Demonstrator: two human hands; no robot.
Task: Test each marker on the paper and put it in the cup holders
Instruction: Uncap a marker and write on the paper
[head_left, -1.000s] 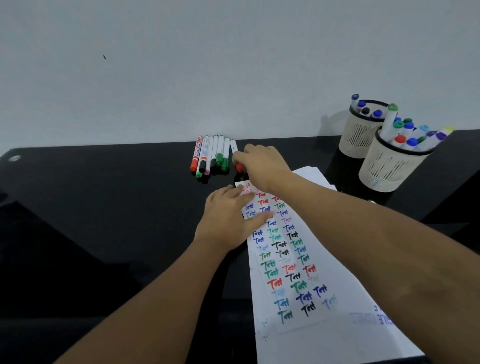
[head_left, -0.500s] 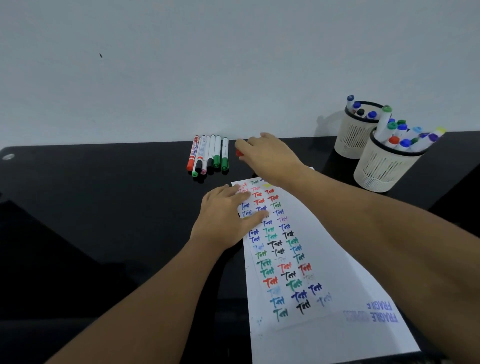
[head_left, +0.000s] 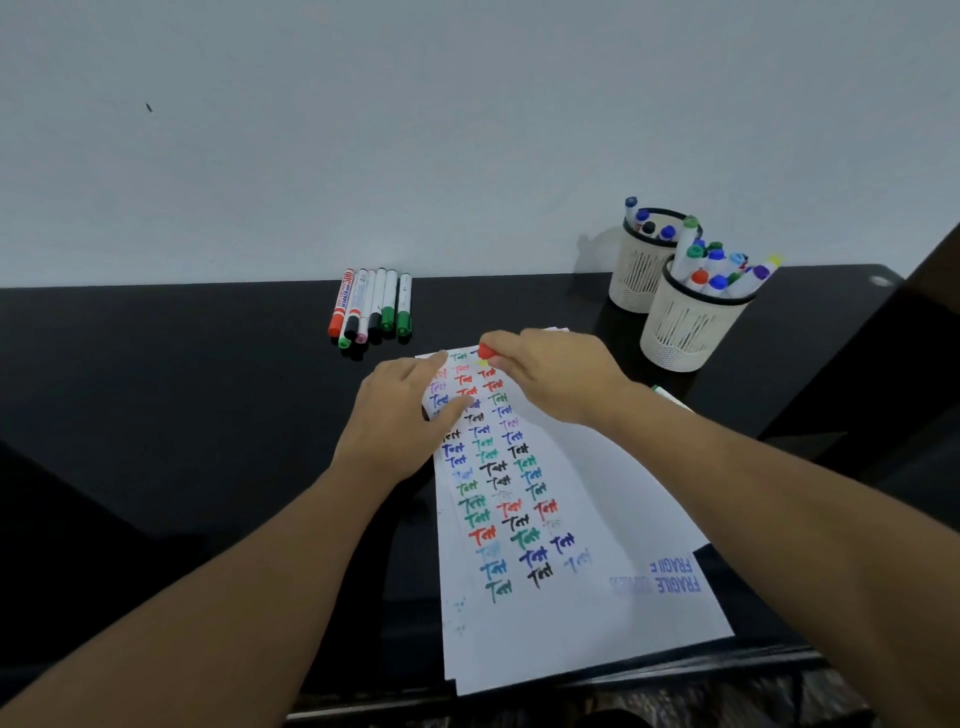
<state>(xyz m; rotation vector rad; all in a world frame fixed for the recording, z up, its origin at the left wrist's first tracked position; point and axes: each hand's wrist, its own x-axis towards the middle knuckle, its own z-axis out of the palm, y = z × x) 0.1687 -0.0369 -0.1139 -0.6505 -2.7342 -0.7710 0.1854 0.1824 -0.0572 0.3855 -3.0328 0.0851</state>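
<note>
A white paper (head_left: 597, 519) covered with rows of coloured "Test" marks lies on the black table (head_left: 182, 389). My left hand (head_left: 400, 415) presses flat on the paper's upper left part. My right hand (head_left: 556, 379) grips a red-capped marker (head_left: 487, 352) over the paper's top edge; only its red end shows past my fingers. Several loose markers (head_left: 371, 309) lie in a row near the wall. Two cream mesh cup holders stand at the right: the near one (head_left: 685, 325) and the far one (head_left: 641, 270), both holding several markers.
The wall runs right behind the table's back edge. A dark surface (head_left: 924, 322) borders the table at the far right. More white sheets lie under the top paper, reaching the front edge of the table.
My right hand has lifted the red-capped marker out of the row near the wall and brought it back over the top of the paper. My left hand stays pressed on the paper.
</note>
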